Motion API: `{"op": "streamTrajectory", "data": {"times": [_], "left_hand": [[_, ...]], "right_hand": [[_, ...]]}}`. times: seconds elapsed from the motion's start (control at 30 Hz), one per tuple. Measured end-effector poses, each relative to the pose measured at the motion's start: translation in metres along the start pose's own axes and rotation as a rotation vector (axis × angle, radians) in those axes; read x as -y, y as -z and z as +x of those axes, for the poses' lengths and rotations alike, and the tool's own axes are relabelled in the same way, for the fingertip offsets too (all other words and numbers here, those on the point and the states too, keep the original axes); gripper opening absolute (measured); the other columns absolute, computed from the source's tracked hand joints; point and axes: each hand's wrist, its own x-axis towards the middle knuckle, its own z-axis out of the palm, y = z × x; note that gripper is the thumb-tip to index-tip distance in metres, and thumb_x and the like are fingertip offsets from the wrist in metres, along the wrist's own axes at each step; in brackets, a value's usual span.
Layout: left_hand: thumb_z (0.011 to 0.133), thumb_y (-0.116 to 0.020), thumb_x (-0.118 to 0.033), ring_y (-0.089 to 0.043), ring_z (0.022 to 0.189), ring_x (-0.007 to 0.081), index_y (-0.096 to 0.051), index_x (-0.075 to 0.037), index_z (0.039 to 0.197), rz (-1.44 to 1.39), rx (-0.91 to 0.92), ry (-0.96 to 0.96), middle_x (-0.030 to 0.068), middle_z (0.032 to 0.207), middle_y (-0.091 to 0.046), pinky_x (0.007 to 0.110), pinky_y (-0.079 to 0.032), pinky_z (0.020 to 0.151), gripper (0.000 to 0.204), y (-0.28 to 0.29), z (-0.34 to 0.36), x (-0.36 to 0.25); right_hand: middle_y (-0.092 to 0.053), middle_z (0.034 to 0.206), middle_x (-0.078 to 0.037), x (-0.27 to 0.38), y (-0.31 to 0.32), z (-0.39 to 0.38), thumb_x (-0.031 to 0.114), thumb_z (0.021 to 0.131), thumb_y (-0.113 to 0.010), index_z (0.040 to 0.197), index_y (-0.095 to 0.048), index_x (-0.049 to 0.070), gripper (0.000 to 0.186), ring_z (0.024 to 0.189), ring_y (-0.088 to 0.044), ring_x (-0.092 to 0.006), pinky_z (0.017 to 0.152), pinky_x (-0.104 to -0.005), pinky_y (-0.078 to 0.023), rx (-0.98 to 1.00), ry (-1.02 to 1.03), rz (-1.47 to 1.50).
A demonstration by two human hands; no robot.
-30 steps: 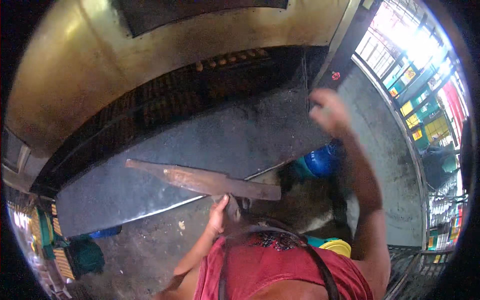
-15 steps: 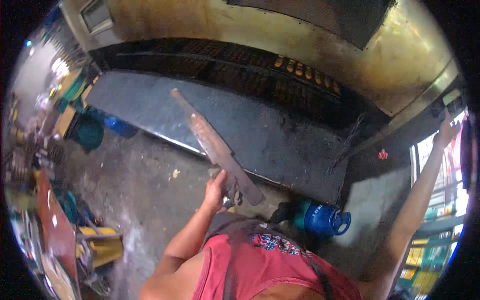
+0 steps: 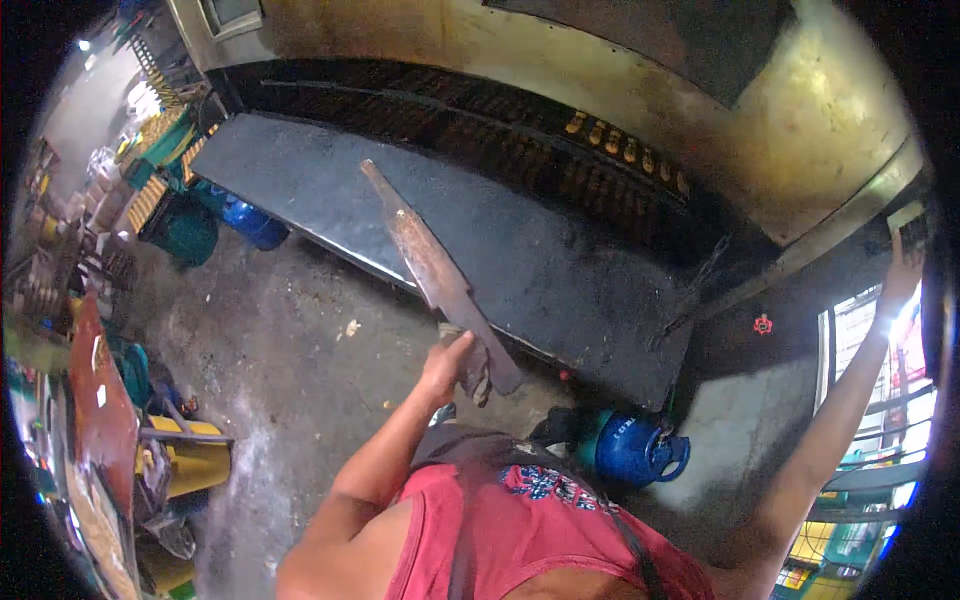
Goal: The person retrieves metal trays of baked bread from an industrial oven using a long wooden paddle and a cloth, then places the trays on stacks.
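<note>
My left hand [image 3: 447, 368] is closed near the lower end of a long, flat brown paddle [image 3: 432, 262], with a crumpled grey cloth [image 3: 476, 372] bunched in the same grip. Slanting up and to the left, the paddle's narrow end lies over the dark metal shelf [image 3: 330, 190]. Far off to the right, my right arm is raised. With fingers stretched out, my right hand [image 3: 905, 268] reaches up to a small pale-faced box [image 3: 908, 225] on the wall and seems to touch it. Nothing shows in that hand.
Behind the shelf runs a dark oven-like opening [image 3: 480, 130], with several browned pieces [image 3: 628, 150] in a row. A blue gas cylinder [image 3: 640, 447] stands below the shelf. A red valve knob [image 3: 763, 324] is at right; a yellow bin [image 3: 190, 455] and reddish board [image 3: 100, 400] at left.
The view has shifted slightly. My left hand still grips the paddle and cloth, at nearly the same slant. My right hand remains raised at the wall box.
</note>
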Motion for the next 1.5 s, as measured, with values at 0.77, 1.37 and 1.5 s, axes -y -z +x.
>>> {"op": "streamTrajectory", "data": {"times": [0.77,1.37,1.5], "left_hand": [[0.089,-0.060,-0.033,-0.065,0.088,0.0207,-0.063,0.004,0.106,0.754,-0.001,-0.254,0.0154,0.097,-0.070,0.038,-0.049,0.081,0.040,0.234,0.021,-0.232],[0.088,-0.062,-0.018,-0.061,0.086,0.0163,-0.060,-0.002,0.110,0.388,-0.386,-0.091,0.0059,0.101,-0.065,0.033,-0.050,0.078,0.028,0.630,0.150,-0.463],[0.088,-0.061,-0.017,-0.062,0.094,0.0205,-0.059,-0.002,0.111,0.133,-0.588,-0.106,0.0079,0.104,-0.064,0.035,-0.051,0.081,0.027,0.742,0.141,-0.491]], "right_hand": [[-0.056,0.130,-0.019,0.836,0.222,-0.154,0.036,0.088,-0.061,0.118,-0.061,0.001,0.045,0.119,-0.055,-0.0286,0.102,-0.0375,-0.041,1.535,0.013,1.217],[-0.062,0.106,-0.029,1.175,0.116,-0.021,0.033,0.080,-0.068,0.136,-0.046,0.001,0.068,0.102,-0.061,-0.0406,0.092,-0.0406,-0.046,1.582,0.160,1.040],[-0.057,0.116,-0.028,1.243,0.120,-0.015,0.035,0.080,-0.068,0.136,-0.047,0.004,0.067,0.103,-0.061,-0.0408,0.090,-0.0430,-0.049,1.505,0.207,0.704]]}}
